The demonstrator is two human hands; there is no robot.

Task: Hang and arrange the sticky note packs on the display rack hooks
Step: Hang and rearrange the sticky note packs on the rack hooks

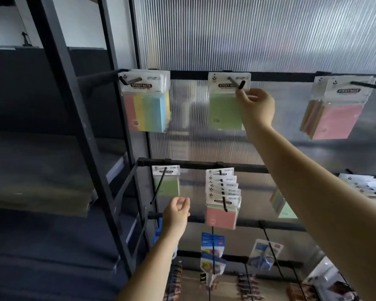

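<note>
Green pack [225, 109] edge pinched by right hand [257, 107]; left hand [176, 216] loosely curled, holding nothing.

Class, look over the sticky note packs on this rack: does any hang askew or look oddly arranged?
Yes. The pink-fronted packs on the top right hook hang tilted, lower edges swung left, unlike the straight multicolour packs on the top left hook. The right hand touches the green pack on the middle hook.

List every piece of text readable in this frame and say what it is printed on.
"STICKY NOTE": header card of the multicolour pack on the top-left hook.
"STICKY NOTE", partly hidden by the hook: green pack that the right hand touches.
"STICKY NOTE", blurred: pink pack, top right.
"STICKY NOTE": front of the pink stack, second row.
Small print on all cards and the lower packets: too small or blurred to read.
</note>
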